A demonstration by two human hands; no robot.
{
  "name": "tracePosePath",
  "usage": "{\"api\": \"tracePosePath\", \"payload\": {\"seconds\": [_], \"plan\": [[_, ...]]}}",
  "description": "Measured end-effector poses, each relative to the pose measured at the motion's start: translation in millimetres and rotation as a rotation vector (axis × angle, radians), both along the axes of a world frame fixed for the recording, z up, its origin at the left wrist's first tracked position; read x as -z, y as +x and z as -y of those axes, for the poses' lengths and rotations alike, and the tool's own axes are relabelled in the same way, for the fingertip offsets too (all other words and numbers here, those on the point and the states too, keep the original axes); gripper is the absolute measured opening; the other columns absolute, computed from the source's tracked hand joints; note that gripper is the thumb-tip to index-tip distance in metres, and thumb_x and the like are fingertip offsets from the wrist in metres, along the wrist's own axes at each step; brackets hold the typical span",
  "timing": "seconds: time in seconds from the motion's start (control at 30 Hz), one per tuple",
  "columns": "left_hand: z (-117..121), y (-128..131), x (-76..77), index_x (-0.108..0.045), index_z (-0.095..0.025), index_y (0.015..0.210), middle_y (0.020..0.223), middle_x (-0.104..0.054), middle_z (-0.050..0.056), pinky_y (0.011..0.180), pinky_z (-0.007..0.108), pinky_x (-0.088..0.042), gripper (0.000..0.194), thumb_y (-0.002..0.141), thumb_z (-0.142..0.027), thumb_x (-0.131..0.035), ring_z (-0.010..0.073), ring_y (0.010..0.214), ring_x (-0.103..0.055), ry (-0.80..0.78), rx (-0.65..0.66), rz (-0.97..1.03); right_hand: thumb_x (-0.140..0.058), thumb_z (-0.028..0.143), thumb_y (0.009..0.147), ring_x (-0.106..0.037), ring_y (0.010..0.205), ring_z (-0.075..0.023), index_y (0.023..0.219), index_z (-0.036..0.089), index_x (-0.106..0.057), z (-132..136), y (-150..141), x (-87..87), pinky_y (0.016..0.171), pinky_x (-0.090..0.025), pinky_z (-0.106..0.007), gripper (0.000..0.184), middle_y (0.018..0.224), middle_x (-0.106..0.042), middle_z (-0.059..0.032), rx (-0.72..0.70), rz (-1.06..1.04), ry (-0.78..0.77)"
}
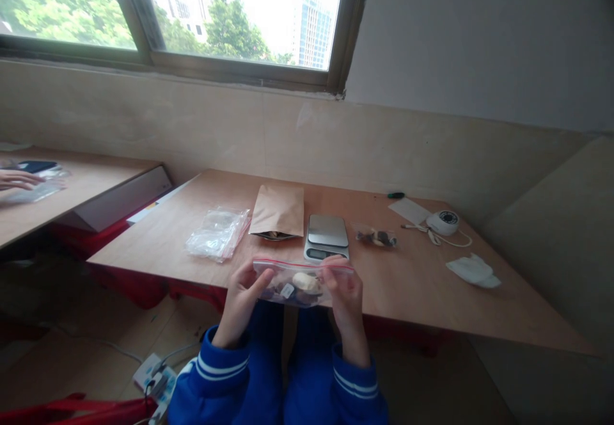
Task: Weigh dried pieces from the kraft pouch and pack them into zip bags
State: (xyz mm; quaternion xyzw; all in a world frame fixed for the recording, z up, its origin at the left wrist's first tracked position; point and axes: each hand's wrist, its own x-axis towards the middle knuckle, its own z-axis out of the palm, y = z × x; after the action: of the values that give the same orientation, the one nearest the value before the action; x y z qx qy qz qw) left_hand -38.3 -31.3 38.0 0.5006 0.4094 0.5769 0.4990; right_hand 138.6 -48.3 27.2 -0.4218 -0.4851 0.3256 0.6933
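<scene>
Between my hands, in front of the table edge, is a clear zip bag (297,287) with a red seal strip along its top. Inside it lie a pale lump, darker pieces and a small white square packet. My left hand (244,294) pinches the bag's left end, thumb on the near side. At the right end, my right hand (341,287) grips the bag near the seal. Just beyond the bag is a small digital scale (327,233) with a bare steel plate. A brown paper pouch (277,212) lies left of the scale, its mouth facing me and slightly open.
Flat clear zip bags (215,233) are piled on the left. Right of the scale lies a filled clear bag (378,238). Farther right are a white dome camera (442,222) with its cable and a crumpled tissue (474,271). Another person's hand (20,180) rests at the left table.
</scene>
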Motion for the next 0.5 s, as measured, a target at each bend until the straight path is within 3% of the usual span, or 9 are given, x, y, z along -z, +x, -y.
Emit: {"api": "tracePosePath", "payload": {"seconds": [0.27, 0.5], "plan": [[-1, 3, -11.2, -0.066, -0.017, 0.074, 0.074, -0.067, 0.002, 0.06, 0.024, -0.05, 0.02, 0.07, -0.035, -0.073, 0.016, 0.067, -0.062, 0.057, -0.032, -0.099, -0.065, 0.027, 0.079, -0.057, 0.075, -0.0162, 0.071, 0.021, -0.062, 1, 3, -2.6, 0.071, -0.046, -0.029, 0.011, 0.078, -0.059, -0.0004, 0.031, 0.02, 0.014], [2, 3, -4.4, -0.067, -0.018, 0.072, 0.076, -0.067, 0.002, 0.066, 0.023, -0.049, 0.014, 0.07, -0.03, -0.074, 0.016, 0.073, -0.063, 0.071, -0.023, -0.057, -0.064, 0.031, 0.079, -0.055, 0.076, -0.0169, 0.067, 0.021, -0.059, 3, 7, -0.9, 0.074, -0.045, -0.03, 0.017, 0.074, -0.056, 0.0001, 0.033, 0.018, 0.033]]}}
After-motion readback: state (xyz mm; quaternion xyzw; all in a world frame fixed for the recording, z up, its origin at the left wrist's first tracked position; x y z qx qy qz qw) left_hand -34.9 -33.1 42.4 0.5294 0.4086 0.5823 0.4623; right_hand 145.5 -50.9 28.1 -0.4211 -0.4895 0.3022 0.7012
